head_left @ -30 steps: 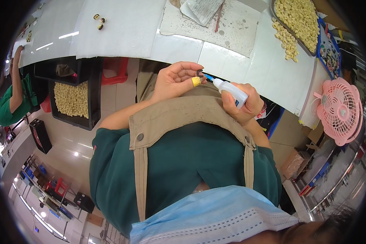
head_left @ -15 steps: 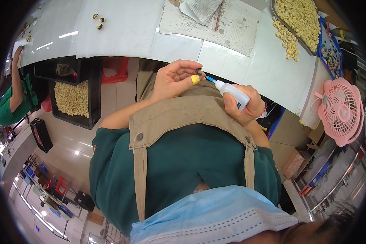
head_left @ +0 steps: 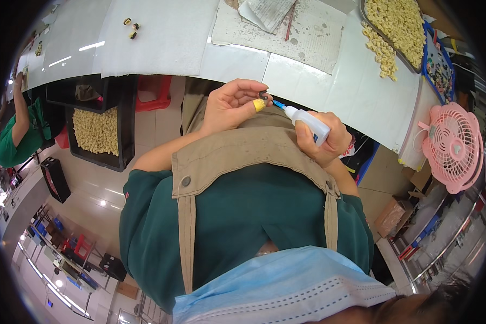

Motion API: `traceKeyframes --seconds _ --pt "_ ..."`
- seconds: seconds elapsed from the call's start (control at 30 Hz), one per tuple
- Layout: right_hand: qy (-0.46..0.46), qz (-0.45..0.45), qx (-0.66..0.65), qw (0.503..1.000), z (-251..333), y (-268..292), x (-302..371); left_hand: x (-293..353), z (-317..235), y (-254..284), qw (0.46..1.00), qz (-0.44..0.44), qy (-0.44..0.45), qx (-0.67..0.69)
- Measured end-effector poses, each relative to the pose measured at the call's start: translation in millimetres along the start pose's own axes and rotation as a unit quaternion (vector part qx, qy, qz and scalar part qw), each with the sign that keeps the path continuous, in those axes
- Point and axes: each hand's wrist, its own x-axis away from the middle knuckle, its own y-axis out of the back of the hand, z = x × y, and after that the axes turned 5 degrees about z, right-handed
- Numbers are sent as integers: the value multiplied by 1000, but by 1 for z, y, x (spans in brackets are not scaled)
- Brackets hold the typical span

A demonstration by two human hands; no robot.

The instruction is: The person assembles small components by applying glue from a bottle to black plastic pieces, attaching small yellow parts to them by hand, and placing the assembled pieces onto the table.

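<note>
The left hand [head_left: 225,108] pinches a small dark curved piece [head_left: 263,94] near the edge of the white surface [head_left: 167,46]; the right hand [head_left: 332,139] clasps a translucent squeeze bottle [head_left: 309,123], its blue nozzle [head_left: 278,104] near the piece.

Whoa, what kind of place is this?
It looks like a workshop or small factory: there's a long white worktable, heaps of tiny yellowish pieces, and a squeeze bottle in the person's right hand.
</note>
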Motion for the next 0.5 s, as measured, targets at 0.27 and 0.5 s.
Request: traceKeyframes --seconds 0.27,0.5 --pt "-114 -135 -75 981 -30 -5 -29 -3 2 3 1000 -1 -7 21" --pt "-178 -32 160 970 -91 -17 -86 -4 0 4 1000 -20 -1 17"
